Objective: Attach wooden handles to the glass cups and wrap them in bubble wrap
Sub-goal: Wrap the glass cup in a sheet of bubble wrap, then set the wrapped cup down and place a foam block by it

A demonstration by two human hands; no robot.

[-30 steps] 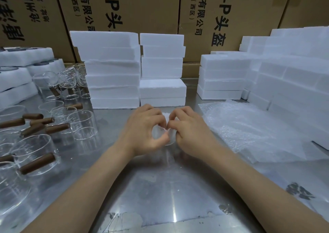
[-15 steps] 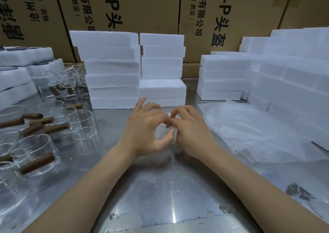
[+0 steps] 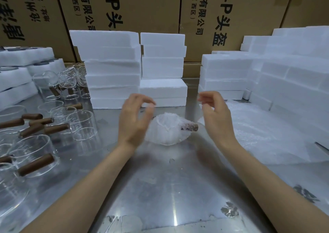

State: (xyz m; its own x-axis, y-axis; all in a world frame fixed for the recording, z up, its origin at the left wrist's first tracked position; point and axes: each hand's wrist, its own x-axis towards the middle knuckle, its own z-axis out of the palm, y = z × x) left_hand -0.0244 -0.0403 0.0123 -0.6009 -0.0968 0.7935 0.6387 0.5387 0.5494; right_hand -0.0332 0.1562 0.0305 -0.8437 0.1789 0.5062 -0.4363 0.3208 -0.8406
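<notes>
One wrapped cup sits on the desk between the empty, loosely spread left hand and right hand, while many glass cups await wrapping at left

Steel tabletop, glare streak near front; foam slab stacks behind; printed cardboard cartons as backdrop.
</notes>
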